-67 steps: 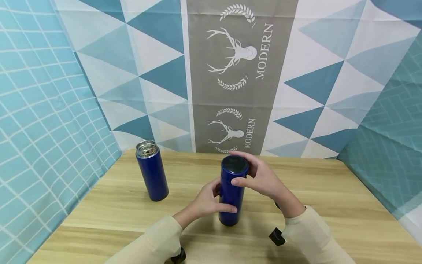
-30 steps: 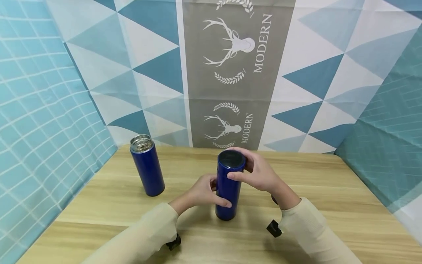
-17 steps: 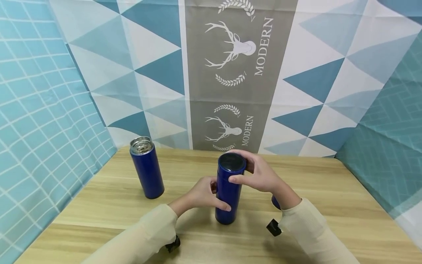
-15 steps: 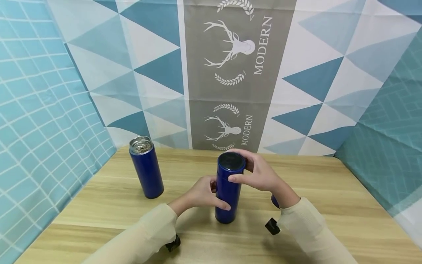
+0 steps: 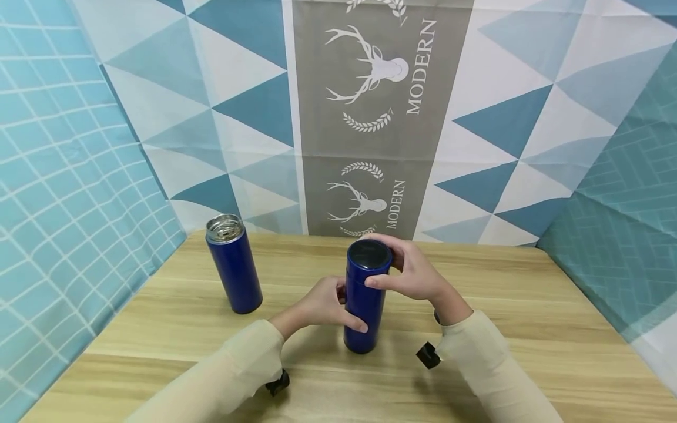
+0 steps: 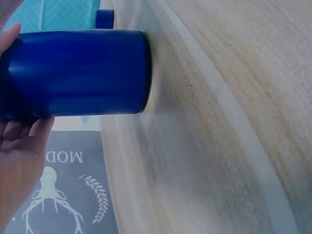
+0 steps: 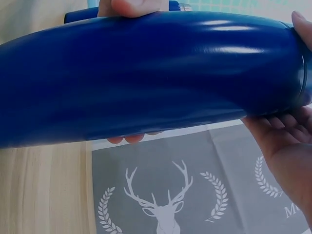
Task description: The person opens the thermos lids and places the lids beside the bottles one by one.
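Note:
A dark blue thermos bottle (image 5: 365, 308) with a black-topped lid (image 5: 369, 255) stands upright between both hands. My left hand (image 5: 325, 302) grips its lower body, thumb across the front and fingers behind. Up at the lid, my right hand (image 5: 409, 273) holds the rim and seam, thumb in front and fingers round the back. In the right wrist view the thin seam (image 7: 303, 73) below the lid shows beside the right fingers. To the left is a second blue thermos bottle (image 5: 236, 273), its steel mouth (image 5: 224, 228) uncovered.
Behind my right wrist a small dark blue object (image 5: 436, 317) is mostly hidden; the left wrist view shows a small blue piece (image 6: 105, 18) beyond the bottle. All stand on a wooden table (image 5: 502, 294), with patterned cloth (image 5: 370, 135) behind and at both sides.
My right wrist and forearm have swung slightly left, covering more of the small blue object. Both hands keep their hold, and the lid stays on the bottle. The head view shifts a little.

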### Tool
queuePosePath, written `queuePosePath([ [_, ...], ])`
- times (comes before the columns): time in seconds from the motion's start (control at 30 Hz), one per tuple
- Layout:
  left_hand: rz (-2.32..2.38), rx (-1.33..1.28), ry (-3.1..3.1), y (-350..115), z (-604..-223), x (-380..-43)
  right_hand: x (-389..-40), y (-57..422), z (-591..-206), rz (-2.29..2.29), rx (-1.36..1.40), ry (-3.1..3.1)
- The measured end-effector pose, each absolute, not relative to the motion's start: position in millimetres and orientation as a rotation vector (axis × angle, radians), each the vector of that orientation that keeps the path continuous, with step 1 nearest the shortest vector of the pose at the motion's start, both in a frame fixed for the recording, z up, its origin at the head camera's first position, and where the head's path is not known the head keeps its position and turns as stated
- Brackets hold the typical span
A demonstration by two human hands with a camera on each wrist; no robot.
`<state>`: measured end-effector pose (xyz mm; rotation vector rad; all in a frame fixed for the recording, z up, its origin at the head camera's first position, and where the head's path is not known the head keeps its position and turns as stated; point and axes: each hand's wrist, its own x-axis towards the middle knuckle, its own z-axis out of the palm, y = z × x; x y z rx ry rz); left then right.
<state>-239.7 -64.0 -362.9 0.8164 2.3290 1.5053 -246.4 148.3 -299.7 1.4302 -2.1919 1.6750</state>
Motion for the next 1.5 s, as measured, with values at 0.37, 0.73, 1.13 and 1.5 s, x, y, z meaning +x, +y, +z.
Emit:
queuePosePath([
  [0.37,1.449,0.804,2.372,-66.7,-356.0,-238.3,-248.5,150.2,-294.5,1.657,1.510,-2.184],
  [0.73,1.438,0.822,2.383,-66.8,-352.5,-237.1,-253.2,152.7,-294.4,1.680,1.592,-2.154],
  [1.13,1.497,0.835,2.395,-60.8,-358.1,-236.7,-250.9,152.7,-303.2,1.952,1.457,-2.182],
  [1.5,1.523,0.779,2.394,-60.1,-360.9,-235.0,-215.8,151.6,-286.4,1.747,1.159,-2.372],
])
